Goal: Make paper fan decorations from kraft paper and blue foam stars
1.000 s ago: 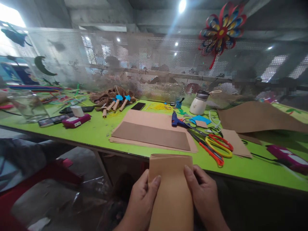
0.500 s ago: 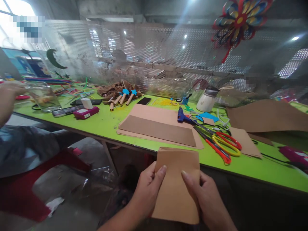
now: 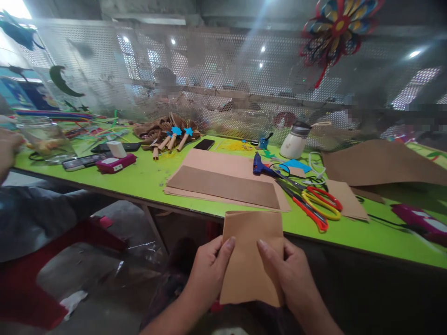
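A folded sheet of brown paper [image 3: 249, 274] is held between my two hands, just in front of the table's near edge. My left hand [image 3: 211, 267] grips its left side, thumb on the front face and fingers behind. On the right side my right hand [image 3: 291, 267] does the same, its thumb pressing the front. The paper's top edge shows a fold or overlapping layers. Beyond it, a dark brown paper strip [image 3: 223, 186] lies on a stack of pale pinkish-tan sheets [image 3: 216, 160] on the green table [image 3: 139, 184].
Right of the stack lie a blue glue gun [image 3: 261, 165], red- and yellow-handled scissors [image 3: 319, 204], a white bottle [image 3: 295, 142] and a large brown sheet [image 3: 380, 163]. Paper fans [image 3: 171, 135], a magenta power strip [image 3: 116, 164] and a glass jar [image 3: 45, 139] stand left, near another person's hand [image 3: 9, 151].
My view has shifted slightly, so the table's things appear a little farther left. The paper's lower edge has risen and now curves; both hands keep their hold.
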Demonstrator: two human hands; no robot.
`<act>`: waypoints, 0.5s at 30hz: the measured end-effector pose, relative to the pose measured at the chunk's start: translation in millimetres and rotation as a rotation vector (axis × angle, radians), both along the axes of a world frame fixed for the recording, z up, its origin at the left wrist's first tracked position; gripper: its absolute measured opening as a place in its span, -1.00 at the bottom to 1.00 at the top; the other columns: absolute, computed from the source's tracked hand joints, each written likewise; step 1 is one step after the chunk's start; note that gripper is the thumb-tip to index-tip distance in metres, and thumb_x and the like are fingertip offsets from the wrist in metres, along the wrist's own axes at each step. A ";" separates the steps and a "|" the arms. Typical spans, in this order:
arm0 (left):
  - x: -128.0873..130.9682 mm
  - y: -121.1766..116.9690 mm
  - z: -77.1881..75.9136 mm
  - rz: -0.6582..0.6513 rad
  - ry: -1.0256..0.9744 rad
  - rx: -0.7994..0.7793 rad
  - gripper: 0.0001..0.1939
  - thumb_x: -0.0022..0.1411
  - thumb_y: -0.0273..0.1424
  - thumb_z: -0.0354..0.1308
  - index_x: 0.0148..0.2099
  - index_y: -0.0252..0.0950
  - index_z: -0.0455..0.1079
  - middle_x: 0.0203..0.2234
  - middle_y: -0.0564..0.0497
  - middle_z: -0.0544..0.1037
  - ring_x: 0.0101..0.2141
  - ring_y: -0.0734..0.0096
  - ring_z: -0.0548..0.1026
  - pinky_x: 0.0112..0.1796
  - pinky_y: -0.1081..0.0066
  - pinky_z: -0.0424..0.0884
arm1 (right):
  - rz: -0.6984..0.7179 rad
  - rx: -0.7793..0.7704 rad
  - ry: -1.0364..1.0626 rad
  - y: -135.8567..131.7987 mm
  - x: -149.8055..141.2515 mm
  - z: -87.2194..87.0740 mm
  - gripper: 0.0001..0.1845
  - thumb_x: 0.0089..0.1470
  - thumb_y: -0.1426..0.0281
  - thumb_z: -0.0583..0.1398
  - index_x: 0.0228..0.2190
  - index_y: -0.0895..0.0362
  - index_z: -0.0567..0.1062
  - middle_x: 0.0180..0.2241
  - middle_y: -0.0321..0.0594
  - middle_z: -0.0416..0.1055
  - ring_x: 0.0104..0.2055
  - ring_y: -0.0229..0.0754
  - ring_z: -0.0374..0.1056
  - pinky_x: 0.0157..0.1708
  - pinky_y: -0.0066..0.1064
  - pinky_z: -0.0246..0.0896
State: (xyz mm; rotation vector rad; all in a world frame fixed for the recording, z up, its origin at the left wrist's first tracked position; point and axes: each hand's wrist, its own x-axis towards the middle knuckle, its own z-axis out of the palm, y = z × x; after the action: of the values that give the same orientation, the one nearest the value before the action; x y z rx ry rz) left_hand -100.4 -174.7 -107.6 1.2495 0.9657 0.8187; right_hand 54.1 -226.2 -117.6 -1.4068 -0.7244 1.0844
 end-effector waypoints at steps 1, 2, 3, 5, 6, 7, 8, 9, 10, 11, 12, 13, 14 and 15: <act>-0.4 -0.3 0.9 -0.003 0.001 -0.003 -0.57 0.09 -0.07 0.09 -0.34 -0.41 0.43 -0.56 0.02 0.44 -0.51 0.45 0.35 -0.54 0.56 0.25 | 0.008 0.005 -0.002 0.1 0.7 0.2 -0.54 -0.17 0.14 0.29 -0.31 0.25 0.47 -0.43 -0.09 0.50 -0.43 -0.08 0.42 -0.44 -0.35 0.33; -0.8 -0.3 2.0 -0.006 -0.001 -0.009 -0.56 0.09 -0.07 0.09 -0.35 -0.41 0.43 -0.56 0.02 0.43 -0.52 0.46 0.34 -0.55 0.57 0.25 | 0.016 0.008 0.005 0.3 1.2 0.6 -0.54 -0.16 0.14 0.29 -0.30 0.25 0.47 -0.42 -0.08 0.51 -0.43 -0.08 0.42 -0.44 -0.35 0.33; -1.0 -0.1 3.1 -0.011 -0.001 -0.014 -0.56 0.09 -0.07 0.09 -0.34 -0.40 0.43 -0.56 0.02 0.43 -0.52 0.46 0.34 -0.55 0.57 0.24 | 0.024 0.011 0.014 0.5 1.6 1.1 -0.54 -0.16 0.14 0.29 -0.30 0.25 0.47 -0.41 -0.07 0.51 -0.43 -0.08 0.42 -0.44 -0.34 0.33; -1.5 1.3 5.1 -0.014 0.000 -0.013 -0.56 0.08 -0.06 0.09 -0.33 -0.40 0.43 -0.54 0.00 0.45 -0.51 0.45 0.34 -0.54 0.56 0.25 | 0.037 0.021 0.022 1.7 2.0 2.7 -0.55 -0.16 0.15 0.29 -0.29 0.24 0.47 -0.39 -0.07 0.51 -0.42 -0.06 0.42 -0.44 -0.33 0.33; -1.7 2.3 5.9 -0.016 -0.001 -0.005 -0.56 0.08 -0.06 0.10 -0.32 -0.40 0.43 -0.53 -0.01 0.46 -0.51 0.45 0.35 -0.53 0.56 0.26 | 0.041 0.027 0.019 2.6 2.1 3.7 -0.55 -0.16 0.15 0.29 -0.30 0.23 0.47 -0.38 -0.07 0.51 -0.41 -0.06 0.42 -0.44 -0.34 0.33; -1.9 3.3 6.6 -0.018 -0.002 0.003 -0.56 0.08 -0.06 0.10 -0.31 -0.40 0.43 -0.52 -0.02 0.46 -0.50 0.44 0.35 -0.53 0.56 0.27 | 0.044 0.036 0.011 3.7 2.1 4.7 -0.56 -0.16 0.15 0.29 -0.30 0.23 0.48 -0.38 -0.08 0.51 -0.41 -0.06 0.42 -0.44 -0.34 0.33; -2.2 4.2 7.2 -0.019 -0.004 0.008 -0.56 0.08 -0.06 0.10 -0.30 -0.39 0.43 -0.51 -0.02 0.47 -0.50 0.43 0.36 -0.53 0.55 0.28 | 0.047 0.043 0.004 4.8 2.0 5.7 -0.56 -0.16 0.14 0.29 -0.31 0.23 0.48 -0.38 -0.08 0.51 -0.41 -0.06 0.42 -0.44 -0.35 0.33; -2.5 4.8 8.0 -0.019 -0.007 0.010 -0.55 0.08 -0.06 0.09 -0.29 -0.39 0.44 -0.52 -0.03 0.47 -0.50 0.42 0.36 -0.53 0.54 0.28 | 0.049 0.049 -0.001 5.8 1.9 6.8 -0.55 -0.17 0.14 0.29 -0.31 0.22 0.48 -0.39 -0.09 0.51 -0.41 -0.07 0.41 -0.45 -0.35 0.33; -2.8 5.2 8.8 -0.018 -0.009 0.010 -0.55 0.08 -0.05 0.09 -0.28 -0.39 0.44 -0.53 -0.03 0.47 -0.51 0.42 0.36 -0.54 0.54 0.29 | 0.049 0.052 -0.003 6.5 1.8 7.7 -0.55 -0.18 0.14 0.30 -0.32 0.23 0.48 -0.39 -0.09 0.51 -0.42 -0.07 0.41 -0.45 -0.36 0.33; -3.1 5.1 9.6 -0.017 -0.012 0.009 -0.54 0.08 -0.05 0.09 -0.28 -0.40 0.44 -0.55 -0.03 0.47 -0.52 0.41 0.37 -0.55 0.54 0.29 | 0.048 0.051 0.000 6.9 1.7 8.6 -0.54 -0.18 0.13 0.30 -0.32 0.23 0.48 -0.40 -0.09 0.51 -0.42 -0.08 0.40 -0.45 -0.36 0.33; -3.5 4.7 10.5 -0.014 -0.014 0.008 -0.54 0.07 -0.05 0.09 -0.28 -0.40 0.45 -0.56 -0.02 0.46 -0.52 0.41 0.37 -0.56 0.54 0.29 | 0.053 0.051 0.008 6.7 1.5 9.5 -0.54 -0.18 0.13 0.30 -0.31 0.23 0.48 -0.39 -0.08 0.50 -0.42 -0.08 0.40 -0.45 -0.36 0.33; -3.9 4.1 11.4 -0.010 -0.016 0.010 -0.54 0.07 -0.04 0.09 -0.28 -0.39 0.45 -0.58 -0.02 0.46 -0.53 0.41 0.37 -0.56 0.54 0.28 | 0.067 0.051 0.020 6.1 1.2 10.3 -0.54 -0.17 0.13 0.29 -0.31 0.23 0.47 -0.38 -0.08 0.51 -0.42 -0.09 0.40 -0.45 -0.36 0.32; -4.4 3.4 12.3 -0.001 -0.017 0.016 -0.54 0.08 -0.04 0.08 -0.27 -0.39 0.45 -0.59 -0.02 0.46 -0.54 0.41 0.37 -0.57 0.55 0.28 | 0.084 0.054 0.035 5.1 0.9 11.1 -0.54 -0.16 0.13 0.29 -0.30 0.23 0.47 -0.37 -0.07 0.51 -0.41 -0.09 0.40 -0.44 -0.35 0.32; -4.9 2.7 13.1 0.012 -0.015 0.029 -0.54 0.08 -0.05 0.08 -0.27 -0.38 0.45 -0.59 -0.01 0.46 -0.54 0.41 0.37 -0.58 0.55 0.28 | 0.105 0.062 0.049 3.8 0.4 11.9 -0.54 -0.15 0.13 0.28 -0.30 0.23 0.47 -0.37 -0.07 0.51 -0.40 -0.08 0.40 -0.43 -0.35 0.32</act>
State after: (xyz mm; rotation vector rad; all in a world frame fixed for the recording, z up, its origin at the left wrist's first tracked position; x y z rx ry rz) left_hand -105.3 -172.0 -94.5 1.2615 0.9527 0.8528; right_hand 54.6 -222.4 -105.7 -1.2969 -0.7967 1.1641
